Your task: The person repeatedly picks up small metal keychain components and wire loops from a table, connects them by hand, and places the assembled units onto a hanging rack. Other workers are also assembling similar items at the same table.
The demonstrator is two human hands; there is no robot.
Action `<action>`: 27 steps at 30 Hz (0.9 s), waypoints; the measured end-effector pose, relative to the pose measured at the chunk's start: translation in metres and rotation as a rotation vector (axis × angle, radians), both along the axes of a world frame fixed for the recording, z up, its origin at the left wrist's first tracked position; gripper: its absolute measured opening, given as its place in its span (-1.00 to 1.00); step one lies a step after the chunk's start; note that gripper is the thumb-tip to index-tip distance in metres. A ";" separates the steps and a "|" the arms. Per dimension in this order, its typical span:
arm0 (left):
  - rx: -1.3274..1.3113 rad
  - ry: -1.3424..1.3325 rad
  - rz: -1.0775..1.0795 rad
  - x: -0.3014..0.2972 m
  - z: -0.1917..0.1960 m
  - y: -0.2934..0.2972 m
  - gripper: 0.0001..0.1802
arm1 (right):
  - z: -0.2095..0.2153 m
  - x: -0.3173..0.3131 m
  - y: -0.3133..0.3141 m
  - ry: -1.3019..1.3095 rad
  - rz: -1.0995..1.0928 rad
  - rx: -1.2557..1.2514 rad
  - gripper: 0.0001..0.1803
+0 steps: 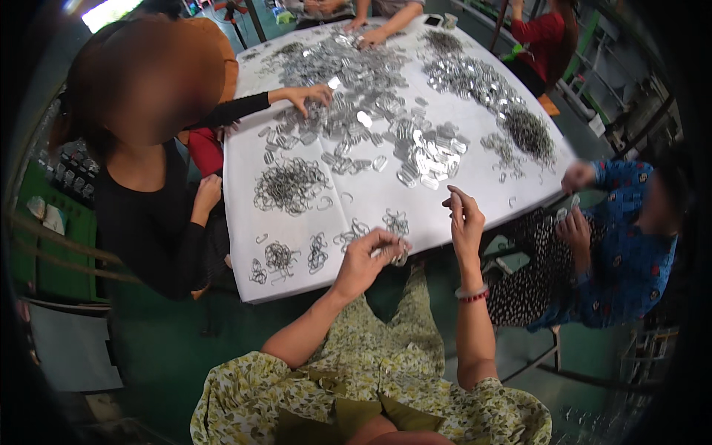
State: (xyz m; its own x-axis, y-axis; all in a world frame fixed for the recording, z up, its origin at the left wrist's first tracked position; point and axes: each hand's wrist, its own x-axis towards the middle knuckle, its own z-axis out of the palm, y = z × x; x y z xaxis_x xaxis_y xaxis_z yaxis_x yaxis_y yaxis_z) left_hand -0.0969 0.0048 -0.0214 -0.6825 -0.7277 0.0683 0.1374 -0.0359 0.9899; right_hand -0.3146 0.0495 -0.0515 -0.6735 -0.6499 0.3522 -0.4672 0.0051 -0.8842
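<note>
My left hand (363, 263) is at the table's near edge, its fingers closed round some small metal pieces (400, 257) that show at the fingertips. The pieces look like bent wire hooks, mostly hidden by the fingers. My right hand (467, 219) is raised over the near edge, further right, fingertips drawn together. Whatever it holds, if anything, is too small to make out. Just beyond my left hand lie small heaps of wire hooks (396, 222). Past my right hand is a pile of shiny oval metal plates (430, 159).
A white-covered table (371, 196) bears a larger heap of wire hooks (291, 185), more oval plates (341, 63) and a dark hook heap (528, 132). A co-worker's hand (308, 96) reaches in from the left. Another person (623, 237) sits close on the right.
</note>
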 end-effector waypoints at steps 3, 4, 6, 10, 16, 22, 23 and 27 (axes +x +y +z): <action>-0.015 -0.076 -0.051 0.002 0.003 0.007 -0.93 | -0.060 -0.059 -0.058 0.433 0.033 0.253 -0.79; -0.023 -0.093 -0.073 0.003 0.003 0.010 -0.92 | -0.079 -0.070 -0.075 0.572 0.023 0.296 -0.81; -0.094 -0.084 -0.070 0.010 0.001 0.015 -0.84 | -0.085 -0.068 -0.095 0.710 0.016 0.477 -0.84; -0.079 -0.077 -0.027 0.020 -0.001 0.015 -0.89 | -0.095 -0.064 -0.108 0.741 0.009 0.604 -0.85; -0.326 -0.200 0.044 0.029 -0.003 0.003 -0.85 | -0.042 -0.031 -0.065 0.127 0.194 0.419 -0.80; -0.549 -0.166 -0.034 0.007 -0.004 0.004 -0.84 | 0.020 0.052 0.045 -0.402 0.276 0.091 -0.78; -0.601 -0.154 -0.051 0.005 -0.003 0.006 -0.84 | 0.030 0.065 0.055 -0.459 0.263 0.013 -0.78; -0.608 -0.095 0.019 0.001 -0.006 0.021 -0.85 | 0.032 0.078 0.077 -0.383 0.201 -0.058 -0.77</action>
State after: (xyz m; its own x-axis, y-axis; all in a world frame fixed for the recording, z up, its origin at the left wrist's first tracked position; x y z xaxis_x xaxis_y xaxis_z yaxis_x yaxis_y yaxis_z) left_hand -0.0958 0.0260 -0.0270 -0.6934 -0.5894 0.4144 0.0425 0.5407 0.8401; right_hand -0.2369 0.1261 -0.0197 -0.6248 -0.7679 0.1410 -0.0917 -0.1072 -0.9900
